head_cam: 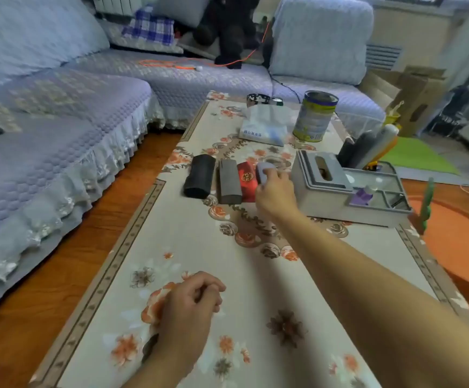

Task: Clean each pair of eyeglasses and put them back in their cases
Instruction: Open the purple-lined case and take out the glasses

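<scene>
Head view looks down along a long desk (188,247) covered with a flowered cloth, with a pale blue quilted sofa (59,113) wrapping round its far and left sides. Four eyeglass cases lie side by side in a row across the middle of the desk: a black case (199,176) at the left, a grey case (229,182) just beside it, a red case (247,182) with a round gold mark next, and a pale lilac case (261,170) at the right end. The right hand (275,191) reaches out on a straight arm to that lilac case, its fingers curled over the case's near part so that most of it is hidden; the case lies on the desk, touching or almost touching the red one. The left hand (191,301) sits low near the desk's near end, its fingers loosely curled inward; whether it holds anything small cannot be told. Just right of the cases stands a grey tissue box organiser (325,191) with a slot in its top and side trays, one of which holds a small purple bottle (363,196). Beyond the row lie a soft pack of tissues (264,127) and an upright metal tin (316,117) with a yellow-green label. All four cases appear closed, and no eyeglasses show.
</scene>
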The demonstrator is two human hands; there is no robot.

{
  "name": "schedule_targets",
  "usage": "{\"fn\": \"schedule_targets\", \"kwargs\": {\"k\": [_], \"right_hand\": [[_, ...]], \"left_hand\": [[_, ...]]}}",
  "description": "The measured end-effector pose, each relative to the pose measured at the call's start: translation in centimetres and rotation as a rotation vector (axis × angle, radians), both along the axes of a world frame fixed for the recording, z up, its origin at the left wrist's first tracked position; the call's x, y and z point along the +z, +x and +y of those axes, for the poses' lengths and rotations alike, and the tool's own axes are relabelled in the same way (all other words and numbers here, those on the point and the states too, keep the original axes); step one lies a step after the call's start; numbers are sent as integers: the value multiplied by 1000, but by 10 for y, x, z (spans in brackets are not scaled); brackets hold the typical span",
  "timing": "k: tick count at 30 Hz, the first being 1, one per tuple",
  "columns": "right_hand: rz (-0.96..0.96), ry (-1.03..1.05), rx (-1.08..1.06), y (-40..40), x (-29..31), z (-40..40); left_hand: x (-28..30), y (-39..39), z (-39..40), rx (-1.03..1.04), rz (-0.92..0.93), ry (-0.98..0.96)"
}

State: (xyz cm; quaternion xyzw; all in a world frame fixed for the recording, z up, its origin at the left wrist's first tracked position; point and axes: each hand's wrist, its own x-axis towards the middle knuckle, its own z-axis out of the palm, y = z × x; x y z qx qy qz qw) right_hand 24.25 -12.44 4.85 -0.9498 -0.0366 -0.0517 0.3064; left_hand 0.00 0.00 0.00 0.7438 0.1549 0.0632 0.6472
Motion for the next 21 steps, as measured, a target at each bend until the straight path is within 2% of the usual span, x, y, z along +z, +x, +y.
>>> {"fn": "schedule_targets", "kwargs": {"k": [3, 5, 10, 13, 15, 18, 21], "right_hand": [[30, -123, -57, 48, -9, 9], [119, -145, -80, 69, -13, 13], [309, -233, -164, 73, -17, 4], [198, -255, -121, 64, -6, -1], [116, -179, -135, 48, 8, -1], [90, 44, -162, 1, 21, -5], [47, 249, -3, -89, 23, -36]], "left_hand": [[-11, 5, 4, 14, -22, -24], [-12, 6, 3, 10, -26, -10], [-5, 6, -1, -17, -3, 33], [-4, 8, -2, -44, -8, 41], [-7, 9, -1, -39, -11, 43], [-10, 10, 1, -19, 22, 69], [-2, 5, -3, -27, 26, 49]]}}
